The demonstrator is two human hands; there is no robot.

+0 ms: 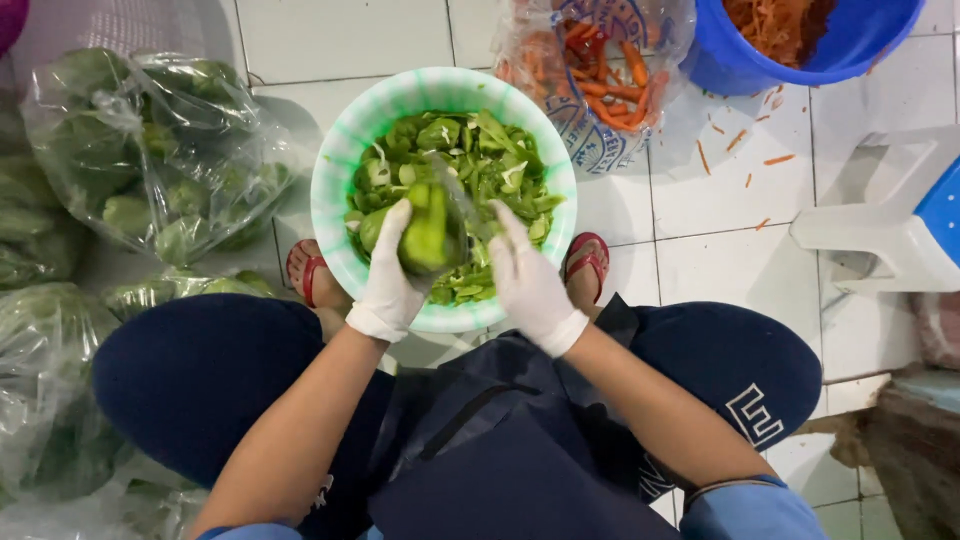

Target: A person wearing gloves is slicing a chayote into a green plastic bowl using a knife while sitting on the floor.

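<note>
Gripping a green vegetable, seemingly a chayote or similar pale-green squash, the fingers of the gloved left hand are curled shut around its left side and hold it just above the bowl. The gloved right hand is closed on what looks like a knife, whose thin blade slants up and left across the top of the vegetable; blur makes it hard to tell whether the edge is already in the flesh. The step in hand appears to be slicing pieces off so that they drop into the pale green plastic bowl, already heaped with cut green pieces and resting on the floor between the person's feet in red sandals. The next stroke would call for turning the vegetable to offer an uncut face, with the left fingertips kept clear of the blade. A clear bag of whole green vegetables lies to the left within reach, with more bags below it. Beyond the bowl stand a bag of carrot sticks and a blue bucket of shredded carrot, with stray shreds on the white tiled floor. A white and blue stool sits to the right, well apart, and nothing crowds the cutting.
</note>
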